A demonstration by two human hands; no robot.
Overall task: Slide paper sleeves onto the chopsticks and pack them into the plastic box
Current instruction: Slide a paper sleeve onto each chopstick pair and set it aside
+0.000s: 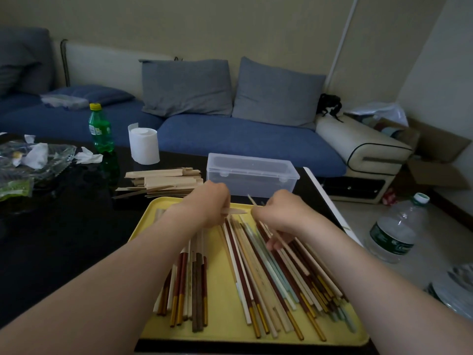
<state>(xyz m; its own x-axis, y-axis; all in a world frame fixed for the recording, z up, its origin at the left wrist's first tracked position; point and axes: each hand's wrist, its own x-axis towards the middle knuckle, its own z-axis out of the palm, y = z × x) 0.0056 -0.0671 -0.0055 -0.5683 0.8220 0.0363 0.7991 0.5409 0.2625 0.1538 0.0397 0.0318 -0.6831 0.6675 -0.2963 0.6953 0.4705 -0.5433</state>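
Centrally, the left hand [204,208] pinches a flat tan paper sleeve [236,212], while the right hand [279,219] curls round a thin pale chopstick [251,201]. Slim glossy chopsticks [268,278] fill the yellow tray [225,290]. Just above it stands a clear rectangular plastic box [252,175].

Glossy black tabletop [64,239], smooth yellow plastic tray [225,298], clear lidded plastic box [252,178], matt tan paper sleeves [166,181], blue cloth sofa [230,139]

Dark glossy worktop [64,239].
Yellow tray [225,303] at the near edge; beyond it a pile of paper sleeves [166,181] beside a clear plastic box [252,175], then a tissue roll [143,146], green bottle [100,129] and glass dish [51,162].
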